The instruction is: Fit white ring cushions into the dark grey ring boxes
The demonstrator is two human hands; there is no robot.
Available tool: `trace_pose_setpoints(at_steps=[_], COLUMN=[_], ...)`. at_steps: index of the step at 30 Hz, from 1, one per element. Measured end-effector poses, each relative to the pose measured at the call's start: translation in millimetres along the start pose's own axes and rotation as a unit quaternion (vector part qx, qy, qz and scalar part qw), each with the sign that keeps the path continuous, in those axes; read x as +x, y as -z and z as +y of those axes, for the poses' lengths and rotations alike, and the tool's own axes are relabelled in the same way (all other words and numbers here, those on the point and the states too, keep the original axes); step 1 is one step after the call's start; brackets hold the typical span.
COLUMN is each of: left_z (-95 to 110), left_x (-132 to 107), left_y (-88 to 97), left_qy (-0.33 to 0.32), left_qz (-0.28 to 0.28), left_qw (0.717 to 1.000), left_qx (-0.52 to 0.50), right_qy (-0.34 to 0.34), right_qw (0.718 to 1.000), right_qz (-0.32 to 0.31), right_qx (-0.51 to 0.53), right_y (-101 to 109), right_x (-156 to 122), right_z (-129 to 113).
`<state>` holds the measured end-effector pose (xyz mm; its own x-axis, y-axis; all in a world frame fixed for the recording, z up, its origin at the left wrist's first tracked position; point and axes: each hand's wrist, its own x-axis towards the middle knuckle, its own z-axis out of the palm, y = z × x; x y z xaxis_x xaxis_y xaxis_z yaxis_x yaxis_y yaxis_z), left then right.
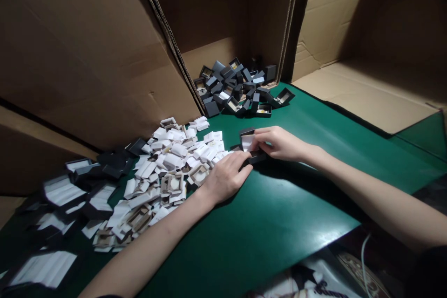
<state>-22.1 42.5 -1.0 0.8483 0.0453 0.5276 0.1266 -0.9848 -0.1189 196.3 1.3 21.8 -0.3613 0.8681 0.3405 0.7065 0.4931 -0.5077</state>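
Note:
A small black box (247, 133) with its lid raised stands on the green table between my two hands. Inside the lid shows a white lining. My right hand (275, 143) reaches in from the right, fingers bent and pinched on the box's side and lid. From the left, my left hand (228, 174) rests low against the box's near left side, its fingers curled on the edge. My fingers cover part of the box, so its contents are hidden. Just left of my left hand lies a heap of small folded white card pieces (178, 149).
Small black boxes (237, 86), several of them open, are piled at a cardboard compartment's mouth. More open black boxes with white linings (64, 191) lie at the left. Tall cardboard walls (87, 46) edge the green table (279, 223). A printed bag (314, 279) lies below the near edge.

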Motion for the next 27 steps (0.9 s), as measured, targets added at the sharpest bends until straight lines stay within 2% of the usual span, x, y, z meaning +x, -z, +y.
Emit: trace_pose_setpoints(at_steps=[10,14,22,27], left_z=[-1.3,-1.3,-1.0,-1.7], left_x=[2.0,2.9,4.0,3.9], left_y=[1.2,2.2,4.6,4.7], left_qy=[-0.004,-0.006,0.009,0.0], left_qz=[-0.011,-0.005,-0.019,-0.014], left_qw=[1.0,1.0,1.0,1.0], left_qx=[0.004,0.005,-0.006,-0.012], right_qy=[0.003,0.003,-0.001,-0.031], right_qw=[0.998,0.995,0.978,0.972], right_qz=[-0.025,-0.042,-0.028,-0.074], right_qx=[-0.051,-0.091,-0.205,-0.22], right_y=[0.5,-2.2,-0.6,3.3], right_x=[-2.4,-2.6,-4.8,-4.4], right_z=[2.1,1.6,-10.7,-10.5])
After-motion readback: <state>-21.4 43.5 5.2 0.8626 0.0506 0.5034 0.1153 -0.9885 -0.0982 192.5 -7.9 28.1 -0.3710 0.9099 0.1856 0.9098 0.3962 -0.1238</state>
